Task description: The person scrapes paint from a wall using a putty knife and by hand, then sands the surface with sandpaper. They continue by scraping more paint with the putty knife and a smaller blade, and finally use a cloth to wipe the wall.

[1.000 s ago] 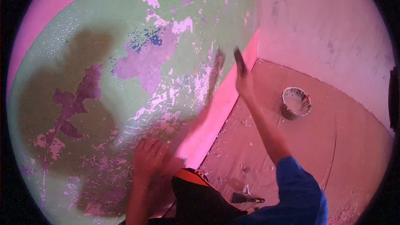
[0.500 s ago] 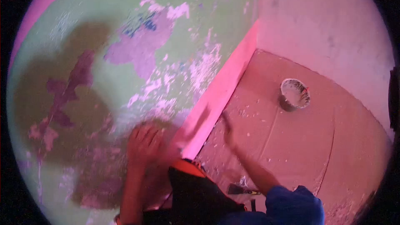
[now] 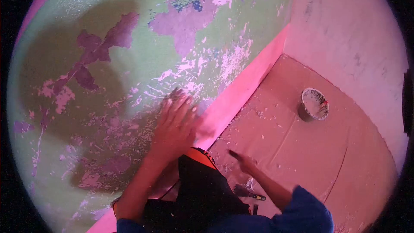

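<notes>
My left hand [image 3: 174,127] lies with its fingers spread against the green wall [image 3: 142,67], just above the pink skirting strip [image 3: 246,90]. Around it the paint is flaked, with pale scraped marks and purplish bare patches. Low over the floor, my right hand [image 3: 247,165] is closed around a short dark tool [image 3: 234,154]; its full shape is hidden by the fingers and blurred. A scraper [image 3: 251,193] with a dark blade and yellow-black handle lies on the floor below my right forearm.
A small bucket [image 3: 307,111] with pale residue inside stands on the brown floor covering [image 3: 280,146], right of my right hand. Paint flakes are scattered along the skirting. A pale pink wall [image 3: 345,47] meets the floor at the right. My dark-clothed leg [image 3: 202,185] is close to the wall.
My left hand has moved up and right along the wall, fingers more spread. My right hand has shifted slightly right and down with the dark tool. The view has also shifted.
</notes>
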Tool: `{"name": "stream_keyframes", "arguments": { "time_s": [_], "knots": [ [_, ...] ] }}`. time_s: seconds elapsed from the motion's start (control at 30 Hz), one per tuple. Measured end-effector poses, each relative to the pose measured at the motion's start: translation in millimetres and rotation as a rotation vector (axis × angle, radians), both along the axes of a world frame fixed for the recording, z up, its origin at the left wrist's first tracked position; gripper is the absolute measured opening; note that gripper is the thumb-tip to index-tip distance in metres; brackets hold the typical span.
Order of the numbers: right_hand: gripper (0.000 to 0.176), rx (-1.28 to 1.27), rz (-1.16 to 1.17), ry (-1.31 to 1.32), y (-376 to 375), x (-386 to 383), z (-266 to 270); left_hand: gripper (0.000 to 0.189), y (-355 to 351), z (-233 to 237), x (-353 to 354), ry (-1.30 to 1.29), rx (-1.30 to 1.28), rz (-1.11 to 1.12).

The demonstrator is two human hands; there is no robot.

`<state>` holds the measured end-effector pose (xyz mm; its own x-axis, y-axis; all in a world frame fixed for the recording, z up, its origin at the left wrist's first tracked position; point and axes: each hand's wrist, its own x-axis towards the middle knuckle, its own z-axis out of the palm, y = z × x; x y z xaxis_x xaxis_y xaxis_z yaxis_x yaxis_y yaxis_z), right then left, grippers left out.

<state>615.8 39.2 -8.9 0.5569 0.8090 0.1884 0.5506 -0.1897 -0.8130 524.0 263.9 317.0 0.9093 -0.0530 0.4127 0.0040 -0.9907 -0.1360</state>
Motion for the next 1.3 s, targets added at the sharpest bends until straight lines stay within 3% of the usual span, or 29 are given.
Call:
{"name": "stream_keyframes", "arguments": {
  "time_s": [0.03,0.07,0.1,0.13,0.2,0.23,0.27,0.3,0.37,0.4,0.47,0.53,0.6,0.67,0.73,0.83,0.87,0.93,1.0,1.03,1.07,1.13,1.17,1.2,1.27,1.3],
  "knots": [
    [0.032,-0.275,-0.288,0.332,-31.4,-8.4,2.9,0.045,-5.1,0.2,11.6,-0.001,0.091,0.065],
    [0.036,-0.131,-0.545,0.342,-48.2,-18.2,-50.5,0.049,-11.0,9.1,25.5,-0.034,0.201,0.156],
    [0.039,-0.082,-0.6,0.436,-83.9,-29.5,-96.6,0.053,-13.9,20.8,43.6,-0.068,0.309,0.243],
    [0.041,-0.023,-0.66,0.519,-101.8,-36.2,-76.5,0.056,-5.1,20.7,70.4,-0.091,0.374,0.303],
    [0.042,-0.044,-0.674,0.561,-125.7,-45.6,-88.6,0.058,6.8,-11.2,97.4,-0.118,0.425,0.364],
    [0.042,-0.06,-0.682,0.609,-139.2,-45.9,-92.9,0.06,9.0,-31.0,104.2,0.074,0.667,0.26],
    [0.04,-0.251,-0.821,0.49,-132.7,-52.9,-58.7,0.062,9.7,-45.8,107.1,0.274,0.899,0.151],
    [0.042,-0.207,-0.807,0.497,-131.3,-51.7,-48.4,0.062,10.8,-55.2,108.0,0.277,0.876,0.168],
    [0.051,-0.173,-0.799,0.451,-125.1,-44.5,-32.2,0.066,20.8,-63.3,105.0,0.517,0.915,0.056],
    [0.051,-0.178,-0.781,0.454,-114.5,-41.2,-21.3,0.066,16.3,-47.1,96.5,0.53,0.911,0.069],
    [0.055,0.053,-0.837,0.563,-90.1,-29.4,1.1,0.067,6.4,-10.6,80.7,0.223,0.905,0.282],
    [0.054,0.029,-0.842,0.64,-71.3,-11.7,15.7,0.067,19.9,16.9,63.9,0.161,0.841,0.274],
    [0.05,0.142,-0.716,0.661,-39.5,-2.0,92.7,0.067,31.2,36.6,37.4,0.088,0.781,0.27],
    [0.045,0.276,-0.687,0.63,-8.2,16.0,116.6,0.065,32.5,39.5,-4.7,0.133,0.768,0.28],
    [0.039,0.591,-0.639,0.567,33.5,40.9,124.9,0.063,38.6,26.4,-41.0,0.171,0.804,0.294],
    [0.043,0.911,-0.346,0.572,98.5,85.2,187.4,0.061,45.7,8.8,-95.9,0.254,0.814,0.299],
    [0.043,0.914,-0.343,0.579,121.4,100.2,212.0,0.061,46.2,5.7,-111.1,0.299,0.79,0.299],
    [0.042,1.053,-0.447,0.112,162.4,111.3,271.7,0.059,46.6,3.5,-135.1,0.285,0.771,0.318],
    [0.044,0.944,-0.421,0.363,205.1,88.9,300.5,0.057,42.9,0.5,-150.0,0.271,0.741,0.337],
    [0.044,0.879,-0.609,-0.309,238.2,51.3,295.8,0.054,39.8,1.2,-153.0,0.23,0.593,0.337],
    [0.044,0.885,-0.602,-0.312,241.9,50.8,300.1,0.05,38.4,4.1,-154.1,0.183,0.447,0.335],
    [0.04,0.137,0.072,-0.765,190.7,-126.6,232.0,0.046,32.6,10.2,-157.1,0.058,0.361,0.235],
    [0.038,-0.261,0.413,-0.934,189.5,-129.4,231.9,0.043,27.4,13.6,-162.7,-0.048,0.281,0.122],
    [0.034,0.213,0.847,-0.168,162.2,-126.0,185.7,0.043,20.9,20.1,-171.3,-0.041,0.282,0.127],
    [0.031,0.263,0.85,0.173,121.3,-116.9,229.7,0.039,7.1,27.0,-189.6,-0.109,0.18,0.107],
    [0.036,0.299,0.779,0.139,112.7,-93.0,255.3,0.039,7.1,23.3,-202.7,-0.114,0.171,0.122]
  ]
}}
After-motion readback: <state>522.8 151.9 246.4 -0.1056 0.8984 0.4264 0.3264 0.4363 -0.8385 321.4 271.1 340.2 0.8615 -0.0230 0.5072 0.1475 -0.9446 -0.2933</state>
